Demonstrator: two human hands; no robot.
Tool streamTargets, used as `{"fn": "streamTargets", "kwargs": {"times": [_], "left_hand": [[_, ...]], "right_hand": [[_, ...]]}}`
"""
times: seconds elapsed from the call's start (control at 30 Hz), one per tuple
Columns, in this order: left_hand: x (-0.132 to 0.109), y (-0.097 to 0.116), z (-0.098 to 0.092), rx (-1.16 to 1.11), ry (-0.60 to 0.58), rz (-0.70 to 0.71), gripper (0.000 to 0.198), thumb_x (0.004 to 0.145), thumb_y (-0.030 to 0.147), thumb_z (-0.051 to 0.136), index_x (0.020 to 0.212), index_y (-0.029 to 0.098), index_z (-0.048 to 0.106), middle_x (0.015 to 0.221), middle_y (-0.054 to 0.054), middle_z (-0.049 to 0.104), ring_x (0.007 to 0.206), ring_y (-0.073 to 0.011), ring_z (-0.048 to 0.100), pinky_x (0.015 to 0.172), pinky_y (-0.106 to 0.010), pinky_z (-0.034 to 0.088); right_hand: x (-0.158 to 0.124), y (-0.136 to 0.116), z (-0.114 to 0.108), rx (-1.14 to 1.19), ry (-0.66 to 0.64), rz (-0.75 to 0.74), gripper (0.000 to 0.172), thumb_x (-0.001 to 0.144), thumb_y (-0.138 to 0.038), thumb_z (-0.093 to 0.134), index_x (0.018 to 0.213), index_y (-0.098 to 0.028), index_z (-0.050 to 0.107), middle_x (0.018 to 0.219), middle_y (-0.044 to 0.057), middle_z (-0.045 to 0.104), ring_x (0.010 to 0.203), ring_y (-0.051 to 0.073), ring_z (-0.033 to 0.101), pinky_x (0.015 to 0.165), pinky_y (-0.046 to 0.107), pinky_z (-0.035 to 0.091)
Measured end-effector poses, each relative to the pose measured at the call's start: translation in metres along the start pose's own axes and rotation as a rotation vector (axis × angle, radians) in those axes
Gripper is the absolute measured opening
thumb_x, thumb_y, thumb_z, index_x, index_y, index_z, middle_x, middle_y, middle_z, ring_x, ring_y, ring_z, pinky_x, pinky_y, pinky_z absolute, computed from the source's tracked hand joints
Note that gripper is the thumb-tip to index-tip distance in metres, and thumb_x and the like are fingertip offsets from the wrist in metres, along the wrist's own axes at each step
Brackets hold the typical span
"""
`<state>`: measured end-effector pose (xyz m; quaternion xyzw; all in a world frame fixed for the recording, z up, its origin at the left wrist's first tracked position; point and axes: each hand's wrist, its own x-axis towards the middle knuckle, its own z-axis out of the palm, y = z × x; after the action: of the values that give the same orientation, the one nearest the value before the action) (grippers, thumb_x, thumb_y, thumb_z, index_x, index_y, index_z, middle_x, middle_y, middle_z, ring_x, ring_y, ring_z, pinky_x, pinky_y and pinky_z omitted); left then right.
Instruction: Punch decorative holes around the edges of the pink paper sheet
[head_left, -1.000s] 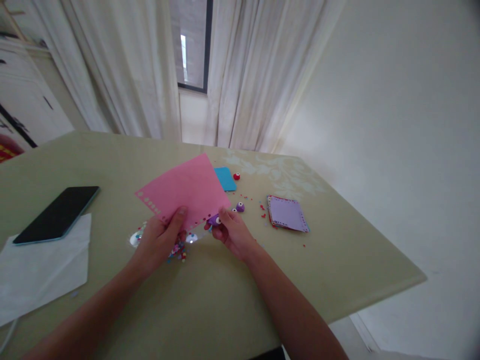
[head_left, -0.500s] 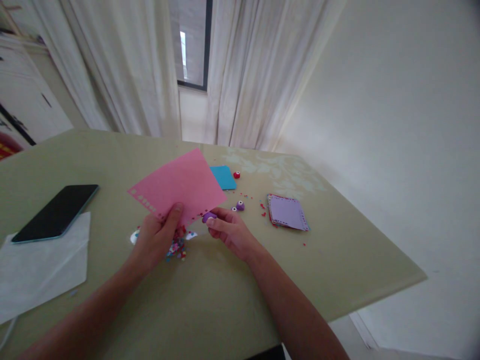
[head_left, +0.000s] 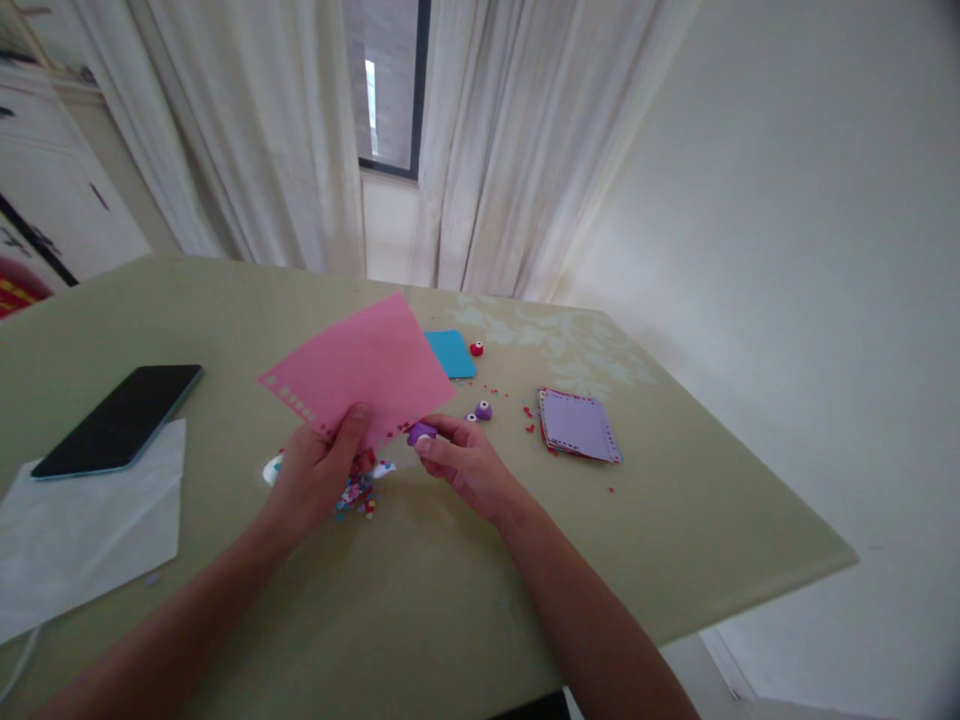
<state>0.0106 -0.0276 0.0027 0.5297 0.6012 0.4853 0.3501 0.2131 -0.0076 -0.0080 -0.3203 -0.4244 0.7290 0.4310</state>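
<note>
A sheet of pink paper (head_left: 367, 360) is pinched in my left hand (head_left: 319, 468), thumb on top, tilted above the table. Small punched shapes run along its left and lower edges. My right hand (head_left: 466, 462) grips a small purple craft punch (head_left: 421, 434) at the paper's lower right edge; whether the paper sits inside its slot I cannot tell. Beneath my left hand lies a pile of colourful paper confetti (head_left: 360, 495), partly hidden. Behind my right hand stand another purple punch (head_left: 484, 410) and a partly hidden one beside it.
A stack of punched paper squares, purple on top (head_left: 577, 425), lies to the right. Farther back are blue paper (head_left: 452, 354) and a red punch (head_left: 477, 348). On the left, a phone (head_left: 120, 420) overlaps a white sheet (head_left: 97, 530). Red confetti bits are scattered about.
The whole view has shifted slightly. Both hands keep their hold on the pink paper and the purple punch, with almost no movement between them.
</note>
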Motion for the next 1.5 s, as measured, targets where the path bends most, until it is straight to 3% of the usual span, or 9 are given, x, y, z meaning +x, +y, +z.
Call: {"fn": "streamTargets", "kwargs": {"times": [0.57,0.87,1.23,1.5], "left_hand": [[-0.003,0.005,0.0,0.032,-0.02,0.011,0.057,0.092,0.067,0.055,0.055,0.024,0.059,0.047,-0.002,0.057,0.042,-0.0184,0.052,0.042,-0.029,0.037],[-0.004,0.002,0.001,0.053,-0.06,0.03,0.055,0.094,0.066,0.054,0.058,0.024,0.057,0.048,-0.002,0.056,0.043,-0.0188,0.051,0.043,-0.029,0.036],[-0.002,-0.009,0.003,0.053,-0.097,0.043,0.053,0.096,0.065,0.054,0.061,0.025,0.058,0.051,-0.002,0.057,0.046,-0.0203,0.052,0.045,-0.029,0.036],[-0.004,0.0,0.006,0.128,-0.044,0.095,0.048,0.094,0.062,0.053,0.063,0.025,0.054,0.053,-0.001,0.054,0.05,-0.0206,0.05,0.046,-0.03,0.036]], "right_hand": [[0.001,0.0,0.0,-0.008,0.012,0.013,0.041,0.066,-0.041,0.098,0.096,-0.019,0.079,0.085,-0.001,0.064,0.068,0.01,0.05,0.063,0.025,0.038],[0.004,-0.004,0.002,0.133,0.145,-0.049,0.042,0.06,-0.042,0.101,0.086,-0.02,0.076,0.082,-0.002,0.067,0.07,0.01,0.057,0.067,0.024,0.047],[0.005,-0.003,0.005,0.093,0.182,-0.075,0.048,0.058,-0.051,0.102,0.082,-0.019,0.074,0.076,-0.003,0.063,0.064,0.009,0.052,0.061,0.025,0.042],[0.006,0.0,0.004,0.08,0.198,-0.08,0.05,0.06,-0.054,0.1,0.082,-0.02,0.072,0.07,-0.004,0.059,0.061,0.009,0.047,0.058,0.026,0.034]]}}
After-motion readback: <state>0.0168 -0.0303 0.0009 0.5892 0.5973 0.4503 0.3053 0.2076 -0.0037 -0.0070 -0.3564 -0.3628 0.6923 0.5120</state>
